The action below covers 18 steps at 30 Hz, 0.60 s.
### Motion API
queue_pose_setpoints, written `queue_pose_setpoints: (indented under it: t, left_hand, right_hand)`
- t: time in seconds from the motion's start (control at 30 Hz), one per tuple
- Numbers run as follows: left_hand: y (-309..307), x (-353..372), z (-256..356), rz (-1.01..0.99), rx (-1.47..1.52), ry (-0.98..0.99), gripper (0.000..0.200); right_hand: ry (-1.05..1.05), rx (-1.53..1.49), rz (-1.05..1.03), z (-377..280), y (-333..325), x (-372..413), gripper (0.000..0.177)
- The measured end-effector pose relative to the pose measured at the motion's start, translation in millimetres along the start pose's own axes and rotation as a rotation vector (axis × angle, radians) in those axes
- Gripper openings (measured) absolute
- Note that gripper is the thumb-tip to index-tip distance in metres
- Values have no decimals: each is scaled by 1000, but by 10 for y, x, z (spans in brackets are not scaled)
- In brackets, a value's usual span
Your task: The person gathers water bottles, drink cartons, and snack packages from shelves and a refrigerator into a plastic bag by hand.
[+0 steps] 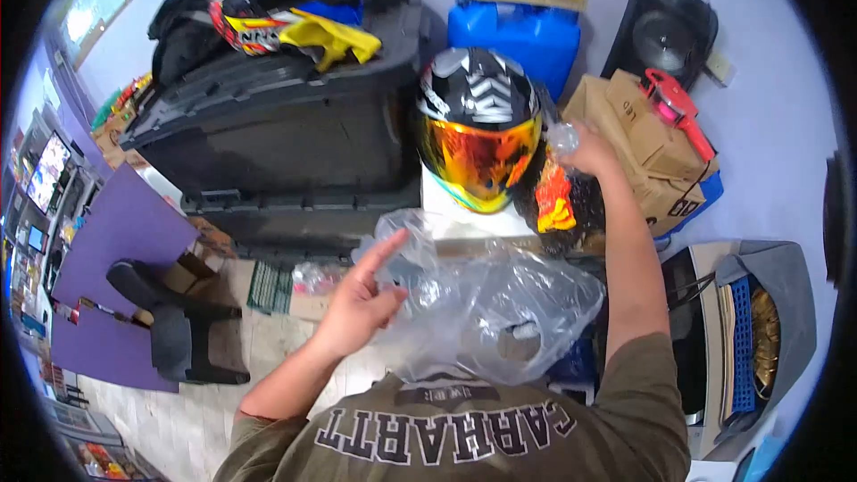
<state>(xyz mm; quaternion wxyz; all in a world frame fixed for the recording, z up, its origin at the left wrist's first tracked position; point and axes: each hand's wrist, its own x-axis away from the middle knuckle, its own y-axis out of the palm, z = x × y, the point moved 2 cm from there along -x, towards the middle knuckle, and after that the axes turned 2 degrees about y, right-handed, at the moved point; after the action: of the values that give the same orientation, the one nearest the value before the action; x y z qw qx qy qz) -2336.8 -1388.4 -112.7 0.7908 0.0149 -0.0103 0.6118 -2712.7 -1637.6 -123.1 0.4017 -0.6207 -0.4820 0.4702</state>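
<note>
My left hand (pixel 361 296) is raised over a crumpled clear plastic bag (pixel 500 303) in front of my chest, index finger stretched out, the other fingers pinching the bag's edge. My right hand (pixel 585 150) reaches forward and grips a small clear plastic piece beside a black-and-white helmet (pixel 478 120) with an orange mirrored visor. The helmet stands on a white box (pixel 446 205). A black bag with red and yellow print (pixel 558 196) hangs just below my right hand.
A large black case (pixel 286 134) stands behind on the left, with another helmet and yellow cloth (pixel 330 36) on top. A blue jerrycan (pixel 518 36), a speaker (pixel 665 31), a cardboard box (pixel 643 143) and a black chair (pixel 170 321) surround me.
</note>
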Motion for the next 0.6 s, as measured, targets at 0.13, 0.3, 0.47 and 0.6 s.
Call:
queue_pose_setpoints:
  t: [0.13, 0.3, 0.47, 0.6]
  left_hand:
    - [222, -51, 122, 77, 90, -23, 65]
    - [338, -141, 170, 129, 6, -63, 65]
    - [368, -201, 195, 100, 5, -57, 67]
    - [425, -214, 233, 41, -68, -10, 70]
  right_hand:
    - [-112, 42, -22, 31, 173, -126, 64]
    - [-154, -90, 373, 73, -488, 254, 31]
    - [-388, -987, 169, -156, -926, 1496, 41]
    - [-523, -985, -358, -1040, -68, 2017, 44]
